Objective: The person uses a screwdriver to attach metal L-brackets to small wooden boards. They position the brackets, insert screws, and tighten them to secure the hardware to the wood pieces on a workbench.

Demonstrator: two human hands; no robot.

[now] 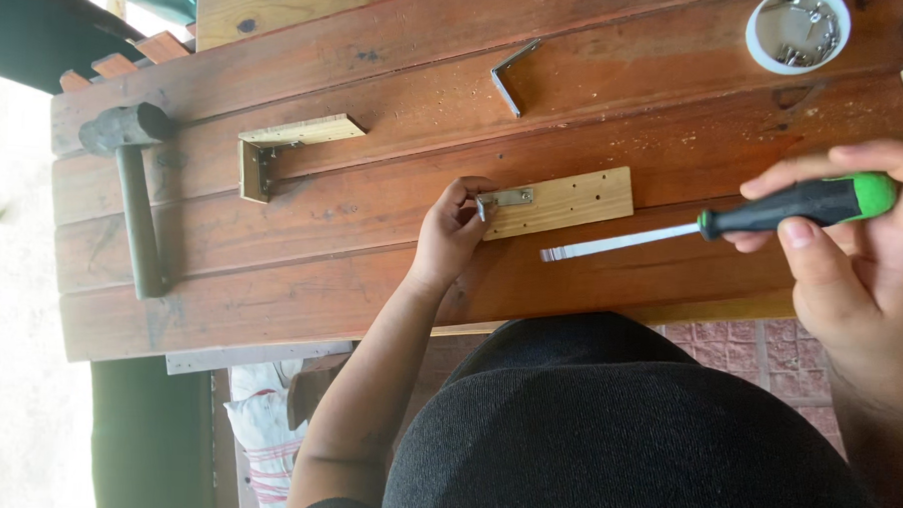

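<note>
1. Your left hand (450, 229) pinches the metal bracket (504, 199) at the left end of the small wooden block (563, 201), which lies flat on the worktop (272, 238).
2. Your right hand (862, 258) holds the green-handled screwdriver (753, 216) in a closed grip.
3. The screwdriver's long axis runs left-right, parallel to the block, blade pointing left.
4. The blade tip sits just near of the block and right of the bracket, apart from both.
</note>
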